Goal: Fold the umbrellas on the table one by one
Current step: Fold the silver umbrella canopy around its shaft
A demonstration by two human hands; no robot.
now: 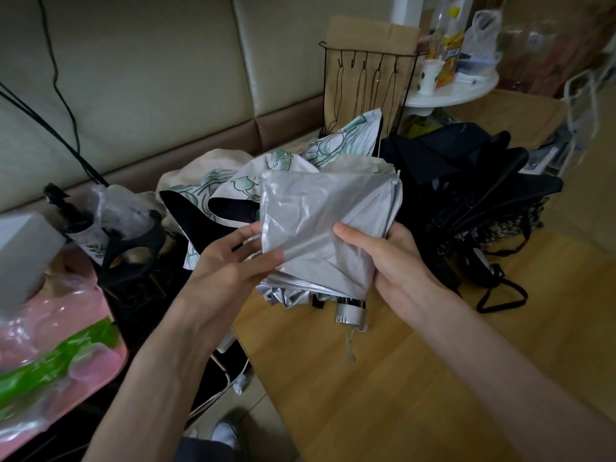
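- At the far left, a pink stool [100, 348] with plastic bags on it plays no part in the job.
- The left hand [230, 261] pinches the left edge of a loose flap, thumb in front and fingers behind.
- A floral umbrella [346, 141] lies crumpled on the table behind, not yet folded.
- The silver umbrella [320, 221] is held up between both hands, over the near left edge of the table [400, 378]. Its handle [350, 313] points down towards the person, and the cloth is slack, not wrapped.
- To do this step well, I would pull each flap flat from its rib. Then I would lay all the flaps the same way round the shaft, smoothing out creases before winding.
- The right hand [393, 261] grasps the bundle, thumb across the front and fingers curled behind. It should keep the ribs squeezed together while the left hand sorts the flaps.
- A black umbrella [466, 181] sprawls on the right, also unfolded.
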